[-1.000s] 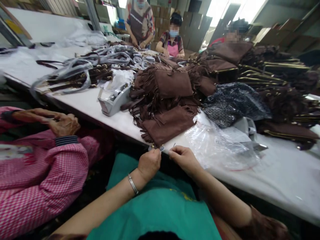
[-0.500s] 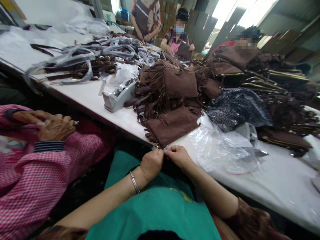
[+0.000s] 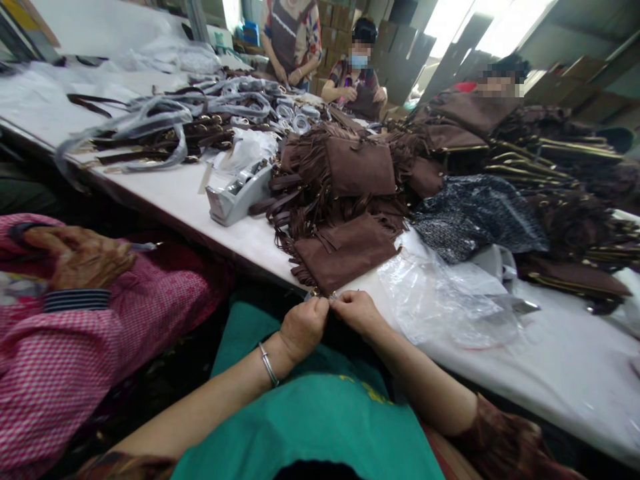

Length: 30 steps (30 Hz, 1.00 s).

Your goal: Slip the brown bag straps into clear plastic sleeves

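Note:
My left hand [image 3: 305,325] is closed in a fist at the table's near edge, with a silver bangle on its wrist. My right hand [image 3: 356,311] pinches with thumb and forefinger right beside it. Small metallic or clear bits show at the fingertips, but they are too small to name. Just beyond the fingers lies a brown fringed bag [image 3: 350,250], its near corner reaching down to my hands. Gold-coloured hardware [image 3: 314,292] glints at that corner. My fingers hide whatever they grip.
A grey tape dispenser [image 3: 237,197] stands left of the piled brown bags [image 3: 363,167]. Plastic-wrapped straps [image 3: 165,113] lie further left. Clear plastic [image 3: 440,300] covers the table at right. A co-worker's hands [image 3: 85,257] are close by at left; other people work across the table.
My hands have barely moved. The co-worker's hands at left have shifted left, showing more of the thin item in them. Across the table, the masked person's hands have moved on a brown piece.

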Available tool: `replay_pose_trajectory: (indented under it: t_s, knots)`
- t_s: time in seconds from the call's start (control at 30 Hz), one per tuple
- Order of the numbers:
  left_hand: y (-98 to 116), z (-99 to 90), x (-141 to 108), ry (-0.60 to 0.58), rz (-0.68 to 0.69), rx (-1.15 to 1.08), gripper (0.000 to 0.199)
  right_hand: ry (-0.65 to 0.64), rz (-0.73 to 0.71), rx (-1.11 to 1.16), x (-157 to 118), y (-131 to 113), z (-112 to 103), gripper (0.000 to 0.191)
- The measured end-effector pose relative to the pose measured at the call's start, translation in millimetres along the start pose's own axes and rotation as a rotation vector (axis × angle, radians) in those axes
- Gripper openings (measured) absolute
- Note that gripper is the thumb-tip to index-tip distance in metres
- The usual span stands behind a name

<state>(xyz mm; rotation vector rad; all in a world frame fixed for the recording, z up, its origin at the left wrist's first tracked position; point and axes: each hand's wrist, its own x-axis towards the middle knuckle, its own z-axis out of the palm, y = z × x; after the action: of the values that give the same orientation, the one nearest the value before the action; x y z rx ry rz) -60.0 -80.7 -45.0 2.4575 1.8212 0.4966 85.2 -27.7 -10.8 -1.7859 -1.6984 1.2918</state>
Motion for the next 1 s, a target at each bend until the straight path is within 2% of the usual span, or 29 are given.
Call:
replay_pose_trajectory:
  t_s: [0.13, 0.37, 0.47, 0.57, 0.7, 0.8, 0.9, 1.0]
  knots:
    - [-1.7, -2.6, 1.2, -0.04, -0.008, -0.076, 0.023, -0.021, -0.048, 0.085, -8.0, 4.1, -3.9, 0.018]
    - [2.2, -3.6, 4.9, -0.069, -0.025, -0.313, 0.028, 0.044, -0.08, 0.163, -18.0, 12.4, 0.9, 0.019]
    - [4.5, -7.4, 8.7, -0.06, -0.178, -0.499, 0.028, 0.088, -0.111, 0.119, -19.1, 14.8, 3.3, 0.02]
    - [7.9, -12.6, 12.2, -0.125, -0.38, -0.816, 0.028, 0.114, -0.105, 0.104, -19.2, 18.1, 6.7, 0.02]
    - [12.9, -21.3, 14.8, -0.338, -0.744, -1.412, 0.018, 0.126, -0.072, 0.142, -17.5, 23.7, 13.1, 0.019]
    - [11.6, -26.7, 15.9, -0.5, -0.947, -1.766, 0.012, 0.081, -0.022, 0.257, -17.7, 24.1, 17.0, 0.017]
    - [5.8, -28.3, 16.2, -0.682, -1.082, -2.039, 0.014, 0.026, 0.092, 0.437, -19.9, 20.1, 19.6, 0.015]
    - [3.4, -28.6, 15.1, -0.758, -1.109, -2.151, 0.017, -0.026, 0.155, 0.58, -21.5, 17.9, 22.6, 0.013]
